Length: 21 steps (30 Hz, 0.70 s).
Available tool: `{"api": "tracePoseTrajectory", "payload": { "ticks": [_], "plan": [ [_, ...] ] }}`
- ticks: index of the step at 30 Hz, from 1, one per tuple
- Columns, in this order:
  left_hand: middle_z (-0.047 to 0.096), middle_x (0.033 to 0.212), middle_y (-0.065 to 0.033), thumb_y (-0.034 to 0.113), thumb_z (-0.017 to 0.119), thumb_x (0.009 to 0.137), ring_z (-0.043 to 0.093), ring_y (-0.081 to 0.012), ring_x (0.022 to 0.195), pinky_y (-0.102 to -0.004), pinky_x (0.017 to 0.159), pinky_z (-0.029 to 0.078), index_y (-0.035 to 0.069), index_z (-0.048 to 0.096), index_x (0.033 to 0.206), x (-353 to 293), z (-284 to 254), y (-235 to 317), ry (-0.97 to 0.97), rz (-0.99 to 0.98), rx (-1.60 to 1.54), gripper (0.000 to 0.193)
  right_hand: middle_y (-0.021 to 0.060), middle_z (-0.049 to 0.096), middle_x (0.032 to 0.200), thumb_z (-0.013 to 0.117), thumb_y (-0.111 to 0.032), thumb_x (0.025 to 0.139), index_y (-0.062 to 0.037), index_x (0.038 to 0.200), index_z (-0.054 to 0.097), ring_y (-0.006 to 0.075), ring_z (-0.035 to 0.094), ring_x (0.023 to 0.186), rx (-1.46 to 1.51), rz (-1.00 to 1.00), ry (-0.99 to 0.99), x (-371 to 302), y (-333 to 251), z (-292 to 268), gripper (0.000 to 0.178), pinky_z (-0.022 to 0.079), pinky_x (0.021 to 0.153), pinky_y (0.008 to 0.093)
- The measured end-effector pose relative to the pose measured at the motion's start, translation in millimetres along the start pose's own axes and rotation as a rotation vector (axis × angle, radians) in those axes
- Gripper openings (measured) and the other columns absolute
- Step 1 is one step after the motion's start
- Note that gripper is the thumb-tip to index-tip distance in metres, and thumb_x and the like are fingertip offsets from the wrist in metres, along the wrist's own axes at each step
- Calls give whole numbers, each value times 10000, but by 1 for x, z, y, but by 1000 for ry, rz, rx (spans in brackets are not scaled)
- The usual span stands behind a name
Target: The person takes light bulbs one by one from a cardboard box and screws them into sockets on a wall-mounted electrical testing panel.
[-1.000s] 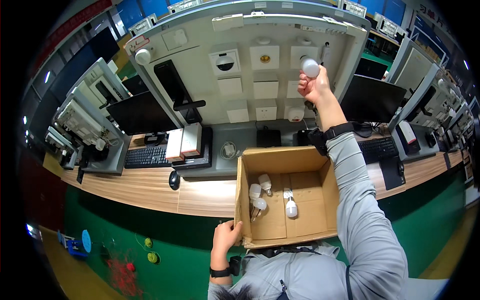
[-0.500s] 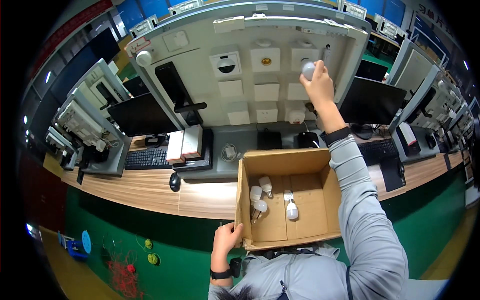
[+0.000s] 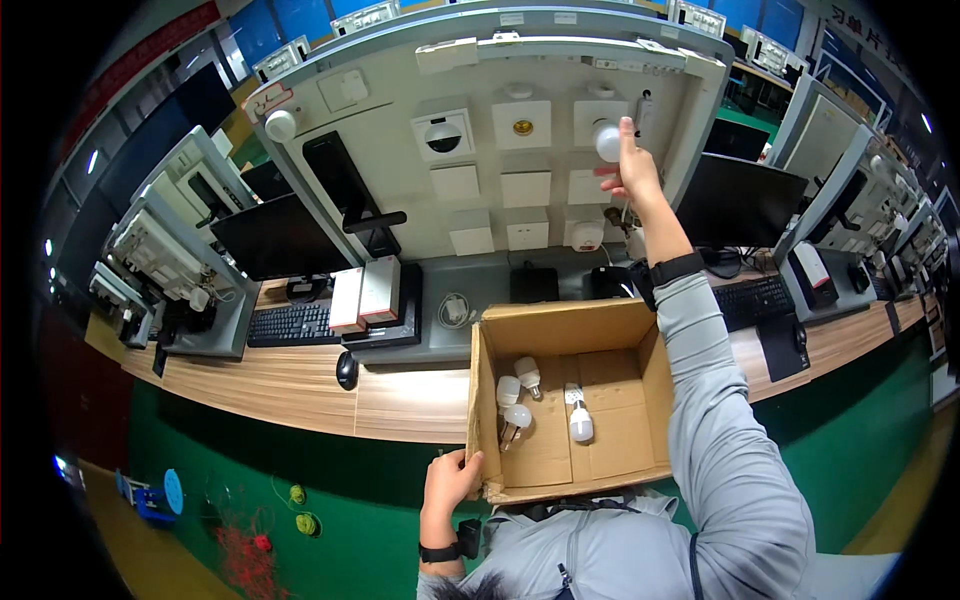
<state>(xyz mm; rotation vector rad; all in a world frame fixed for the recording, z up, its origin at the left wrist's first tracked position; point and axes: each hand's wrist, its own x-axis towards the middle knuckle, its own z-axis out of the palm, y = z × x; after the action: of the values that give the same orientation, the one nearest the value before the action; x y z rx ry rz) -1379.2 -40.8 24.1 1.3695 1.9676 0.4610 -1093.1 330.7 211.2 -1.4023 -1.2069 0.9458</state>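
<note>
A white light bulb (image 3: 607, 143) sticks out from a square white socket on the upright panel (image 3: 385, 95). My right hand (image 3: 637, 175) is open beside that bulb, its fingers apart; whether a fingertip touches it I cannot tell. Below, my left hand (image 3: 452, 482) is closed on the near left edge of a cardboard box (image 3: 560, 314). Several white bulbs lie inside the box: a group at its left side, including a round one (image 3: 517, 416), and a longer bulb (image 3: 581, 425) near the middle.
Left of the box are a black mouse (image 3: 347, 371), a keyboard (image 3: 290, 326) and white cartons (image 3: 380, 290) on the wooden desk. Monitors flank the panel, such as a dark one (image 3: 742, 200). Red wire (image 3: 250, 560) lies tangled on the green floor.
My right hand's fingers have come off the bulb and spread, with the hand slightly lower. The bulb stays at the socket. My left hand keeps its hold on the box.
</note>
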Motion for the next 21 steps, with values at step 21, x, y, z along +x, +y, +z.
{"api": "tracePoseTrajectory", "payload": {
  "ticks": [21],
  "plan": [
    [619, 705, -236, 411, 586, 829, 629, -397, 692, -427, 630, 498, -6, 676, 840, 4, 4, -7, 7, 8, -27, 427, 235, 674, 869, 549, -618, 822, -26, 1246, 443, 413, 656, 880, -944, -637, 303, -13, -2, -8, 735, 527, 748, 490]
  ]
}}
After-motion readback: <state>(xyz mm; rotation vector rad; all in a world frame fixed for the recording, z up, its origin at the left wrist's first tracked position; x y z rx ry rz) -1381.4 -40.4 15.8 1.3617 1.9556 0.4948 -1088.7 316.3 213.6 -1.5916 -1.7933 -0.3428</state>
